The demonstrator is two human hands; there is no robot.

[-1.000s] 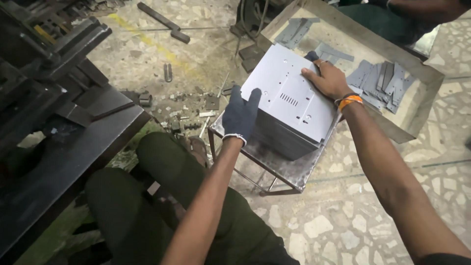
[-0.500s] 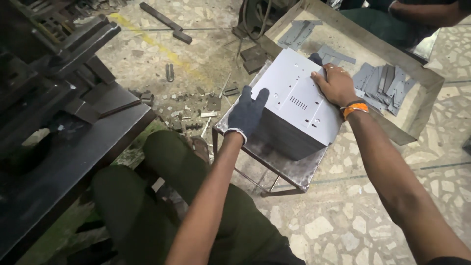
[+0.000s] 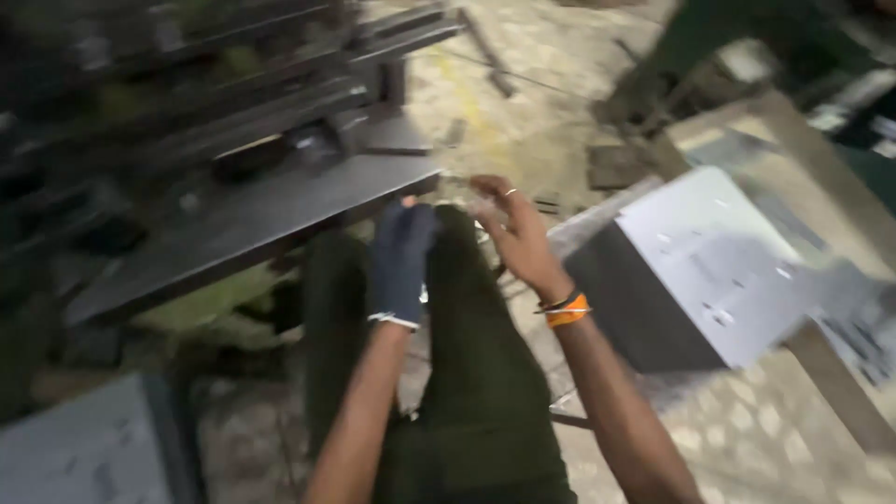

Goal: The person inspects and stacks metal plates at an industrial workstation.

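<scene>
The picture is motion-blurred. My left hand [image 3: 403, 257], in a dark glove, hovers over my knee just in front of the edge of a dark metal machine bed [image 3: 252, 219]. My bare right hand [image 3: 515, 231], with an orange wristband, is beside it, fingers loosely spread and nothing seen in them. Neither hand touches the grey sheet-metal box [image 3: 709, 257], which sits to the right on a small metal stand. Blur hides whether the gloved fingers are closed.
My legs in green trousers [image 3: 476, 392] fill the lower middle. Another pale grey metal sheet [image 3: 84, 448] lies at the lower left. Dark machine parts crowd the upper left. A wooden tray edge [image 3: 821, 177] and stone floor lie to the right.
Both hands have left the grey box and swung left toward the machine bed. The view has turned left, so the box now sits at the right.
</scene>
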